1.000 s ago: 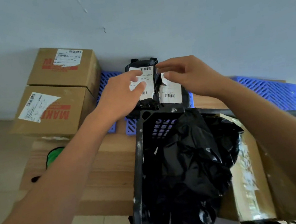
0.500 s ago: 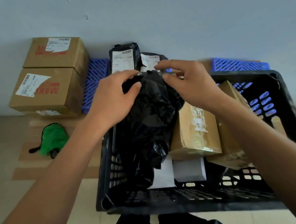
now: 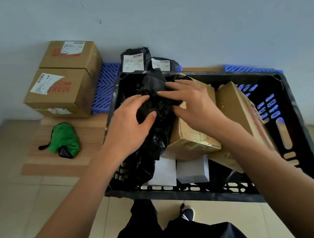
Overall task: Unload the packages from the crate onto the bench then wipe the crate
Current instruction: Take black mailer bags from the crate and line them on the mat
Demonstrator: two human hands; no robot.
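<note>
Two white barcode labels point(image 3: 133, 62) on black parcels point(image 3: 135, 56), print unreadable.

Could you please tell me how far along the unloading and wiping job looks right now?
Done: two black parcels and two boxes sit outside the crate. In hand: both hands, left and right, are on a black bag inside it. Left: taped boxes, white boxes, then wiping; the green cloth lies untouched.

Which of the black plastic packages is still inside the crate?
The large crumpled black package under both hands, unlabelled. The two smaller labelled ones stand beyond the crate, against the wall.
</note>
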